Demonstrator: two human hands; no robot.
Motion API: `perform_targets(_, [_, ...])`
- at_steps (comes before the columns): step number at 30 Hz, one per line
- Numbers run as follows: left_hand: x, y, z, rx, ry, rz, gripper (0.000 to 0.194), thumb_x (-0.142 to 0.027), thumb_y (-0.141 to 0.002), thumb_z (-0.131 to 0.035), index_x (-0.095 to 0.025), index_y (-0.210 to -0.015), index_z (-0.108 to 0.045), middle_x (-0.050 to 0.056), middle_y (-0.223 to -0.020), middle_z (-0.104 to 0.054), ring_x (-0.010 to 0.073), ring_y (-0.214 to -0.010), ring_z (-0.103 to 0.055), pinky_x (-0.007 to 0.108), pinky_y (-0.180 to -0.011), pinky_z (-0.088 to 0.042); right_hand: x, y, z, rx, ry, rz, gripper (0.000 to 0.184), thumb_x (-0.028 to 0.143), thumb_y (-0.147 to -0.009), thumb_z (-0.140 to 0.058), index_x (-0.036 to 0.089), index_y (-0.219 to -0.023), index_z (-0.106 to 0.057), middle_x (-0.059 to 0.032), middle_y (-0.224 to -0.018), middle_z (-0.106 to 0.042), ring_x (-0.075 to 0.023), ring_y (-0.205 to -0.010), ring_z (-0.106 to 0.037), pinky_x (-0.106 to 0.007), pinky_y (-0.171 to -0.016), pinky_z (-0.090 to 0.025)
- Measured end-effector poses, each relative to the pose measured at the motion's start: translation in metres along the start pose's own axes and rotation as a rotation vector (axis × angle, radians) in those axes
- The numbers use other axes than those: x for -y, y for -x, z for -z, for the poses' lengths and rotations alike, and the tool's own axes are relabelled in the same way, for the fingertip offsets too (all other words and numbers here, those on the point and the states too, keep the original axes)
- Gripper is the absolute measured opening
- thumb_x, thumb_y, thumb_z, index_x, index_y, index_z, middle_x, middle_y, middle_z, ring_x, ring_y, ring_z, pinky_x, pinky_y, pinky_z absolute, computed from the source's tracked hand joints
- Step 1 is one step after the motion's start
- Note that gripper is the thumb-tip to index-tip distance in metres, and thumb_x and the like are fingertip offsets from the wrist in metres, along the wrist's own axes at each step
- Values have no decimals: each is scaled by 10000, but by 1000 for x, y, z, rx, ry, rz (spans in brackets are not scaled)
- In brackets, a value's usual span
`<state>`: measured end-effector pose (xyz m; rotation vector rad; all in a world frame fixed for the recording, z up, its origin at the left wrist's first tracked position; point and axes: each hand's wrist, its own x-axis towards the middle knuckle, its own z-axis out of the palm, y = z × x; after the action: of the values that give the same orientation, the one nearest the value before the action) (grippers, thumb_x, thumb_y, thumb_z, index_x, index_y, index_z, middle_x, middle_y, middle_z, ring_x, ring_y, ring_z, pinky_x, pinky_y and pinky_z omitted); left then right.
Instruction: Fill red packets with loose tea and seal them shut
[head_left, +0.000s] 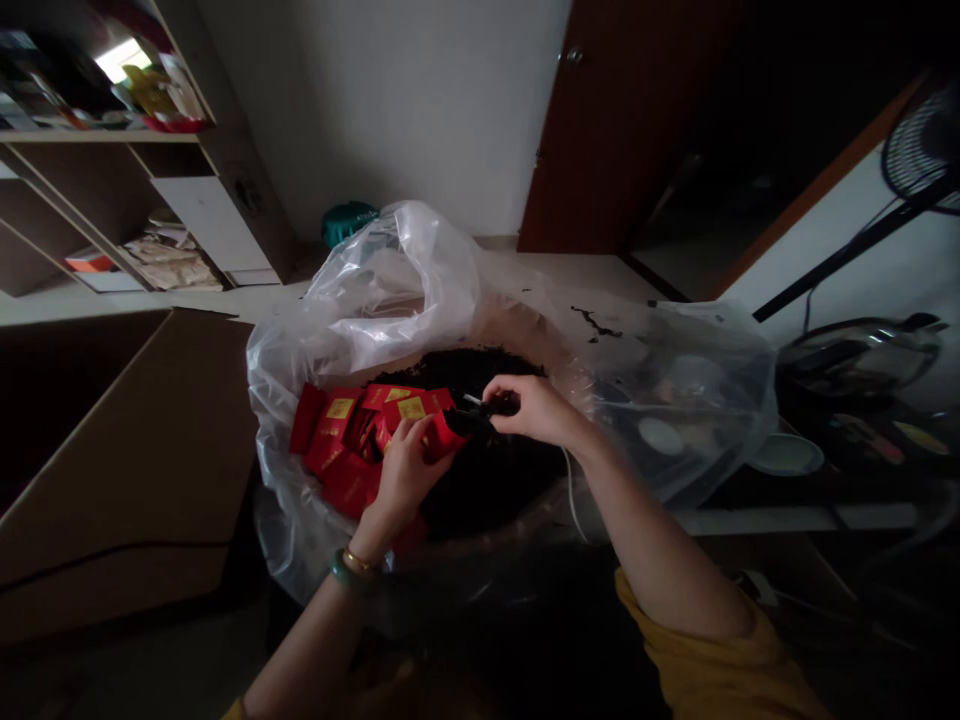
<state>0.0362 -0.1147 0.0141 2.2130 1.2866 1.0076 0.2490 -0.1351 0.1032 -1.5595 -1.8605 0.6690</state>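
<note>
My left hand point(405, 468) is closed around a small red packet point(445, 433), its dark mouth facing right. Close to that mouth, my right hand point(534, 408) pinches a clump of dark, shredded leaves point(504, 403) that look like loose tea. A short pale strip shows by its fingertips; whether it is a tool is unclear. Under both hands lies a heap of the same dark tea point(480, 495). Several red packets with gold labels point(346, 484) lie piled at its left. Heap and packets rest inside a large clear plastic bag point(442, 265) with its mouth spread wide.
At the left stands an open cardboard box point(157, 450), with a shelf unit point(244, 200) behind it. A pale lid or dish point(786, 453) and a glass-lidded pan point(862, 350) sit at the right, below a fan point(926, 150). Dark crumbs point(596, 322) are scattered beyond the bag.
</note>
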Motion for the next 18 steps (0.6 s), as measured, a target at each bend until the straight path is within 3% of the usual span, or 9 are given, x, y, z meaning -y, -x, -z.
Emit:
perform_targets(2, [-1,0,0,3,8,-3,444,-246,-683,-724,-193,-1100,-583,46,-959,-587,197,-839,-588,338,-742,-510,12,-4,1,-42,-83,49,183,139,-660,-651,178,-838,-666,23,-780,-661,-130,-746,-615,-231,-696,-450])
perform_targets(5, [-2,-1,0,6,21,0,425,-278,-698,-717,-190,-1092,-585,48,-956,-583,200,-844,-591,339,-744,-511,24,-9,-7,2,-118,78,203,139,-667,-664,184,-864,-680,15,-825,-684,-134,-787,-627,-243,-738,-463])
perform_targets(8, [0,-1,1,1,26,5,429,-263,-689,-713,-193,-1093,-585,43,-943,-582,198,-828,-592,338,-732,-512,28,-10,-18,54,-107,91,308,100,-669,-672,195,-962,-683,0,-904,-700,-134,-836,-638,-249,-786,-473])
perform_targets(11, [1,0,0,-21,27,11,493,-189,-636,-715,-209,-1110,-577,38,-981,-583,210,-871,-593,354,-763,-513,26,-9,-24,16,-78,92,396,75,-673,-677,202,-1048,-661,-11,-946,-691,-127,-811,-640,-245,-766,-486])
perform_targets(16, [2,2,-2,-24,30,36,474,-204,-659,-695,-210,-1117,-570,42,-992,-572,212,-881,-591,349,-750,-519,22,-10,-32,-44,86,140,179,45,-719,-649,172,-833,-700,-36,-867,-659,-140,-784,-622,-269,-767,-485])
perform_targets(18, [2,3,-3,-30,21,18,462,-226,-678,-695,-210,-1122,-566,46,-994,-570,215,-893,-588,349,-760,-518,23,-10,-37,-49,139,139,175,35,-726,-639,171,-817,-704,-44,-872,-643,-147,-790,-618,-284,-782,-485])
